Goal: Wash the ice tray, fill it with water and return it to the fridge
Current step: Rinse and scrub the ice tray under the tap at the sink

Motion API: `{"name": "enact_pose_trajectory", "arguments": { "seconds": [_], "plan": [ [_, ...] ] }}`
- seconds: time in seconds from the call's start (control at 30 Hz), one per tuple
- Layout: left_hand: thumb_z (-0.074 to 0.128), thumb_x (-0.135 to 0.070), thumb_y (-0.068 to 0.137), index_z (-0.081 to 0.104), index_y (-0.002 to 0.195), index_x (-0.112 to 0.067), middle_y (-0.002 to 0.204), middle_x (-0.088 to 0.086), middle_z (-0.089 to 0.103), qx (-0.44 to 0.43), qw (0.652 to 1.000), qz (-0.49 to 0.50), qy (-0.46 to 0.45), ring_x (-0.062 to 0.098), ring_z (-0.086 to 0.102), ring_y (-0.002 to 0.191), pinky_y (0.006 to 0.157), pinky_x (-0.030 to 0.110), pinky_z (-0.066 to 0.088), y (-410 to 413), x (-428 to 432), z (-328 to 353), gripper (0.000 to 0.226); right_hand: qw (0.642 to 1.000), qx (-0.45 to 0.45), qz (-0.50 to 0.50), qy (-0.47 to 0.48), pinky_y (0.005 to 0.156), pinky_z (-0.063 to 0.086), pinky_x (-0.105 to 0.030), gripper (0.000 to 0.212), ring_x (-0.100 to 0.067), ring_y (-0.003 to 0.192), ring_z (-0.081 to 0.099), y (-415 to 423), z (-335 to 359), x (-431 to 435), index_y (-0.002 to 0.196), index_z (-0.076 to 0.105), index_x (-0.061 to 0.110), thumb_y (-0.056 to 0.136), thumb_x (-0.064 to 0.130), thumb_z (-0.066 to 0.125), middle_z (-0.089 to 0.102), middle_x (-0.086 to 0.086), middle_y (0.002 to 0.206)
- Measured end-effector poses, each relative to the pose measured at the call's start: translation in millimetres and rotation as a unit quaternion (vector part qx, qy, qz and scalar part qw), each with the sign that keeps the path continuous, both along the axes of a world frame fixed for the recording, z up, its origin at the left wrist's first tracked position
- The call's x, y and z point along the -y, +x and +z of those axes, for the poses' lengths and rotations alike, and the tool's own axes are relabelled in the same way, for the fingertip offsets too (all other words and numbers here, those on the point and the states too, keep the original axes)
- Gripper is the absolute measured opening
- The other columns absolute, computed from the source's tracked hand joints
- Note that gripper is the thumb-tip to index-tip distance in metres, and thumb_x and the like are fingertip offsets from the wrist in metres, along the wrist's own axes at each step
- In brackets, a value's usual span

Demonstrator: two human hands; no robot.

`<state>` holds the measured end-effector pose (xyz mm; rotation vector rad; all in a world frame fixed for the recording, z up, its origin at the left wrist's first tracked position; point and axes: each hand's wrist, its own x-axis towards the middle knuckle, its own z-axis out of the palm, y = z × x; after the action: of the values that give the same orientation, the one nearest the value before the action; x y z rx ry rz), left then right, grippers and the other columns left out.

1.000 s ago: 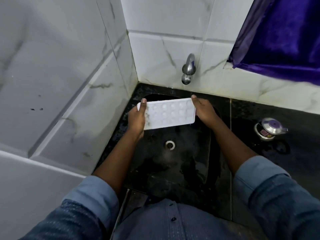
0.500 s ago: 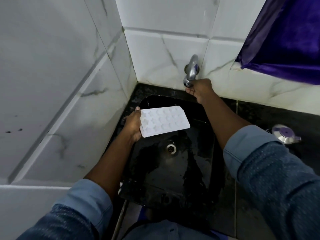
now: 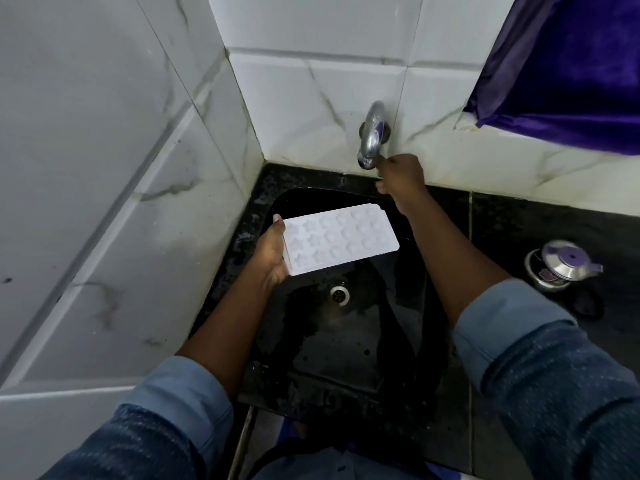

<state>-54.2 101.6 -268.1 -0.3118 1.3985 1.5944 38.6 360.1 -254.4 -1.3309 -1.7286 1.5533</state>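
Note:
A white ice tray (image 3: 341,238) with star and round moulds hangs flat over the black sink (image 3: 349,344), moulds facing up. My left hand (image 3: 272,256) grips its left short end. My right hand (image 3: 401,174) is closed around the lower end of the metal tap (image 3: 372,135), which juts from the tiled back wall above the sink. No water stream is visible. The drain (image 3: 339,294) lies just below the tray.
White marble-look tiled walls (image 3: 121,202) close in on the left and back. A black stone counter (image 3: 540,230) runs to the right, with a small steel lidded pot (image 3: 562,263) on it. A purple curtain (image 3: 571,71) hangs at upper right.
My right hand let go of the tray's right end and rose to the tap, where it now grips. The left hand lowered the tray slightly, holding it alone.

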Motion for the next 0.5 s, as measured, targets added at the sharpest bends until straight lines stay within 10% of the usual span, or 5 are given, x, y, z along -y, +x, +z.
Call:
{"name": "enact_pose_trajectory", "arguments": {
  "seconds": [0.17, 0.5],
  "plan": [
    [0.034, -0.059, 0.110, 0.073, 0.104, -0.009, 0.089, 0.013, 0.081, 0.013, 0.999, -0.019, -0.025, 0.033, 0.074, 0.091, 0.077, 0.049, 0.058, 5, -5, -13, 0.063, 0.985, 0.131, 0.115, 0.007, 0.067, 0.049, -0.038, 0.046, -0.025, 0.071, 0.062, 53, -56, 13, 0.087, 0.065, -0.003, 0.093, 0.043, 0.068, 0.064, -0.012, 0.077],
    [0.033, -0.067, 0.106, 0.071, 0.122, -0.008, 0.121, 0.019, 0.076, 0.008, 0.999, -0.035, -0.025, 0.038, 0.075, 0.104, 0.080, 0.052, 0.061, 7, -5, -27, 0.071, 0.999, 0.025, 0.046, 0.007, 0.079, 0.047, -0.034, 0.046, -0.020, 0.083, 0.060, 35, -11, 9, 0.098, 0.070, 0.000, 0.102, 0.045, 0.060, 0.066, -0.008, 0.090]
  ]
}}
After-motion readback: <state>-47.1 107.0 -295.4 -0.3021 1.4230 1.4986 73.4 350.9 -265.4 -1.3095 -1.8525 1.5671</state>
